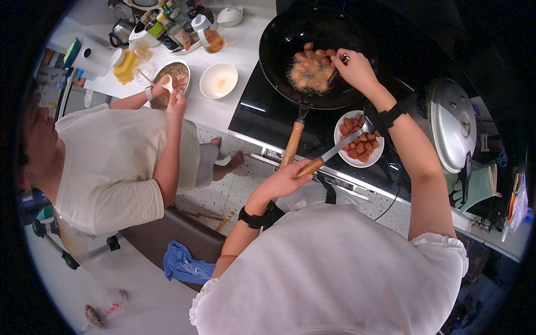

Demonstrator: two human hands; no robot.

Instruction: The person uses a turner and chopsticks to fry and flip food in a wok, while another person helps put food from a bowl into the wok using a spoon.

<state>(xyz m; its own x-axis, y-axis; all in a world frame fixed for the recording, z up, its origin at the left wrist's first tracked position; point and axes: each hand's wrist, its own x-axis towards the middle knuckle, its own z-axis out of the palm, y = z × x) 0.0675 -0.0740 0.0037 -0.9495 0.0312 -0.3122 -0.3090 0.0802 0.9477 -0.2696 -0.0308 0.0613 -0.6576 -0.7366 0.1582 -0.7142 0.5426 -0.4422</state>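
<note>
My left hand (284,181) grips the wooden handle of a metal cooking utensil (340,147), likely a ladle or turner. Its metal head reaches over a white bowl (340,158) of browned fried balls (359,146). Above the right part of a black wok (276,63), my right hand (355,72) holds a slim dark utensil (333,77), mostly covered by the fingers. In the wok, foaming oil (310,79) surrounds several browned balls (320,53). The wok's wooden handle (293,142) points toward me, close to my left hand.
At left, a person (113,155) holds a white spoon (167,83) over a metal bowl of mixture (178,75). Beside it sits a white bowl (218,81). A pressure cooker (452,121) stands right of the hob (251,113). A thin cable (395,194) hangs over the front edge.
</note>
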